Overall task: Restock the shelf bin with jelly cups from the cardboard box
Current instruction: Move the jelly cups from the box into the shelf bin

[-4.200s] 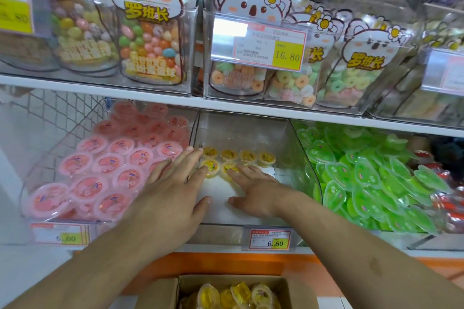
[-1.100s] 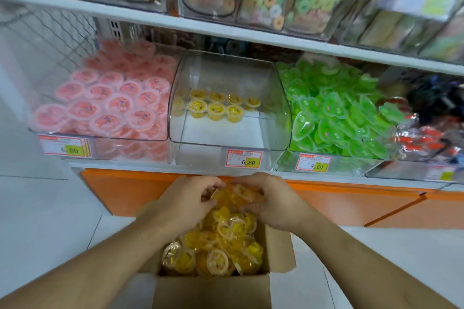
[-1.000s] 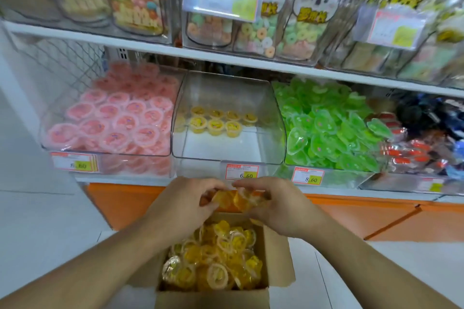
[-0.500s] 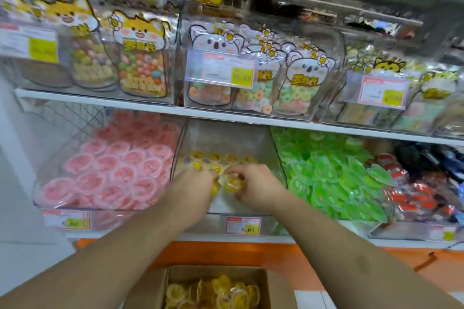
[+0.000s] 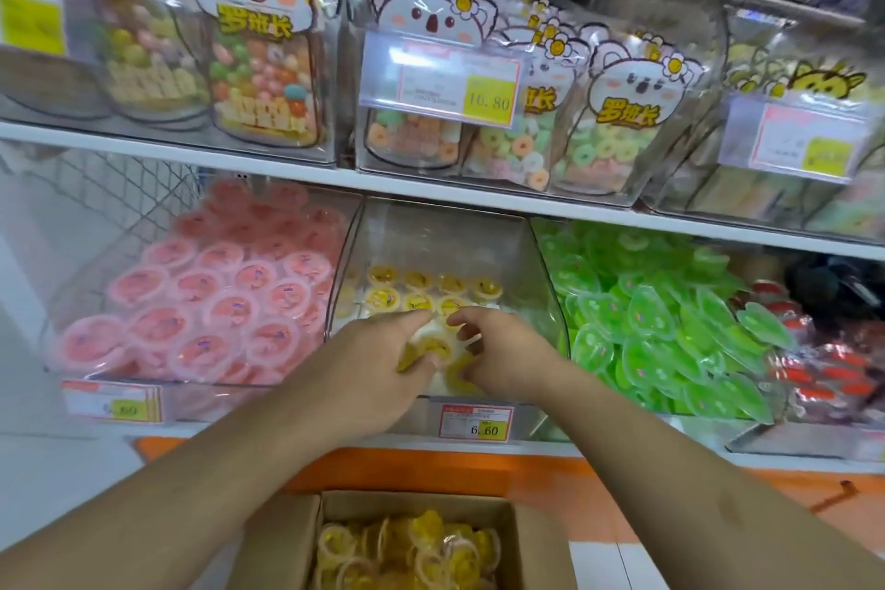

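Jelly cups (image 5: 433,347), yellow ones, sit loosely under my two hands near the front of the clear shelf bin (image 5: 546,283), with two neat rows of the same cups (image 5: 416,290) lined up behind them toward twelve o'clock. My left hand (image 5: 378,367) curls its fingers over a few cups and my right hand (image 5: 503,352) hooks its fingers round others at its three o'clock side, thumbs nearly meeting; how firmly either holds I cannot tell through the blur. At six o'clock, below my forearms, the cardboard box (image 5: 536,541) stands open with a heap of yellow cups inside. Pink cups (image 5: 215,307) fill the bin at nine o'clock, green packets (image 5: 656,316) the one at three o'clock. A price tag (image 5: 476,422) reading 6.60 hangs on the bin's front.
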A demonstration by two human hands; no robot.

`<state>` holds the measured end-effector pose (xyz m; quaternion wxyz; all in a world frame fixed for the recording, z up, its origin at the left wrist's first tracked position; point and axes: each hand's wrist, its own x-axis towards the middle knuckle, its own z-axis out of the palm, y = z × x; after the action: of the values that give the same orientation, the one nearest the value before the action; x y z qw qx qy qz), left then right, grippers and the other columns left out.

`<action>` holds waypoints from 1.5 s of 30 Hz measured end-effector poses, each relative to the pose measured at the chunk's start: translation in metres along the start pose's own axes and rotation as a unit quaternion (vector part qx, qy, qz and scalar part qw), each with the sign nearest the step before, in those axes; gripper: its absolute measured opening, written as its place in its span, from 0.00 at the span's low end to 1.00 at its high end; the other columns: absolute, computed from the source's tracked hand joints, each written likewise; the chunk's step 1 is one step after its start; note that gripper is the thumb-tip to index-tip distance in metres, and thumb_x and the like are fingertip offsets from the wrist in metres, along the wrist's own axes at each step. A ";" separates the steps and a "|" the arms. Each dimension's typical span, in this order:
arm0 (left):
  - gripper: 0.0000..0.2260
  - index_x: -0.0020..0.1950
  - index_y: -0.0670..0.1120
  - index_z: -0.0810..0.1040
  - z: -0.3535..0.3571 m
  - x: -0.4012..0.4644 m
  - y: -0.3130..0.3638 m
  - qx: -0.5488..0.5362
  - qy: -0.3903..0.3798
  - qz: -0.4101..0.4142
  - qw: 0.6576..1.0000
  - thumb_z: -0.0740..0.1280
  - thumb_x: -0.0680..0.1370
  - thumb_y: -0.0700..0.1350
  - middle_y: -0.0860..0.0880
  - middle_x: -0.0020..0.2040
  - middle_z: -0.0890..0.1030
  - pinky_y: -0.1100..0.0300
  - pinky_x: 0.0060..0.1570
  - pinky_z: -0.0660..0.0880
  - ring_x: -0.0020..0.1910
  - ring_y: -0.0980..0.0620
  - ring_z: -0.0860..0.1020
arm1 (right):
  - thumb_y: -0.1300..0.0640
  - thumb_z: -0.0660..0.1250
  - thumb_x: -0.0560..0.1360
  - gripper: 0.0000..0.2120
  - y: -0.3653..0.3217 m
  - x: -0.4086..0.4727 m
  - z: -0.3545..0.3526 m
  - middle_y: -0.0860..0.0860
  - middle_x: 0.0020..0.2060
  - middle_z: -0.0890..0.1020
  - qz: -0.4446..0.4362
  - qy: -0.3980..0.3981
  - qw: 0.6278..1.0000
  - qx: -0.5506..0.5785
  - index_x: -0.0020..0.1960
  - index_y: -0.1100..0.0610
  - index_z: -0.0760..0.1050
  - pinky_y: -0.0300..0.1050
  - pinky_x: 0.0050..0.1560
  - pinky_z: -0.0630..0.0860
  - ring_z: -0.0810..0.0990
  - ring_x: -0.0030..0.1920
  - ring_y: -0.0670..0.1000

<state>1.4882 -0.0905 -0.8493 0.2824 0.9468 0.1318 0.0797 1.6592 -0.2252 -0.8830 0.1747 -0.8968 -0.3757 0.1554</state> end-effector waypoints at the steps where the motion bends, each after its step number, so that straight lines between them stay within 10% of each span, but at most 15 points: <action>1: 0.25 0.81 0.58 0.65 -0.005 -0.004 -0.001 0.011 0.021 0.015 1.000 0.62 0.83 0.59 0.58 0.78 0.70 0.59 0.71 0.68 0.75 0.55 0.69 | 0.58 0.76 0.73 0.30 -0.001 -0.001 -0.001 0.47 0.59 0.80 0.006 0.000 1.000 -0.007 0.73 0.49 0.74 0.44 0.59 0.79 0.82 0.56 0.50; 7: 0.25 0.80 0.51 0.68 -0.011 -0.012 -0.034 0.144 0.085 0.084 0.982 0.55 0.84 0.57 0.53 0.81 0.64 0.59 0.77 0.51 0.82 0.53 0.57 | 0.51 0.78 0.72 0.27 -0.003 -0.004 -0.004 0.51 0.59 0.80 0.083 -0.008 0.996 -0.036 0.69 0.52 0.76 0.44 0.53 0.80 0.82 0.56 0.52; 17: 0.32 0.86 0.50 0.47 -0.008 -0.010 -0.066 0.183 0.055 0.071 0.979 0.54 0.85 0.59 0.55 0.85 0.46 0.51 0.82 0.51 0.83 0.57 0.39 | 0.64 0.66 0.70 0.11 -0.014 0.006 -0.007 0.54 0.41 0.87 0.129 0.080 0.985 -0.078 0.44 0.57 0.87 0.49 0.45 0.86 0.86 0.42 0.55; 28: 0.31 0.85 0.50 0.54 -0.003 -0.010 -0.066 0.171 0.077 0.089 0.978 0.55 0.84 0.59 0.52 0.85 0.51 0.53 0.82 0.47 0.84 0.54 0.41 | 0.52 0.65 0.78 0.17 -0.028 -0.017 -0.010 0.50 0.60 0.86 0.095 -0.038 0.992 -0.073 0.65 0.50 0.83 0.41 0.59 0.76 0.82 0.63 0.55; 36: 0.37 0.84 0.49 0.58 -0.010 -0.008 -0.069 0.147 0.091 0.107 0.979 0.41 0.78 0.64 0.55 0.84 0.54 0.61 0.78 0.41 0.83 0.57 0.45 | 0.34 0.50 0.85 0.33 -0.024 -0.014 -0.011 0.44 0.85 0.51 0.088 -0.194 0.972 -0.096 0.85 0.48 0.50 0.47 0.80 0.52 0.53 0.84 0.51; 45: 0.32 0.79 0.49 0.70 -0.011 -0.007 -0.072 0.165 0.113 0.116 0.973 0.49 0.80 0.61 0.54 0.80 0.67 0.61 0.74 0.43 0.81 0.57 0.54 | 0.28 0.45 0.82 0.40 -0.013 0.004 0.002 0.47 0.85 0.40 0.150 -0.195 0.967 -0.062 0.86 0.50 0.47 0.55 0.83 0.44 0.45 0.85 0.54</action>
<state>1.4640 -0.0287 -0.8811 0.0943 0.9741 0.0636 0.1957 1.6532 -0.2139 -0.8797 0.0170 -0.9041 -0.2726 0.3286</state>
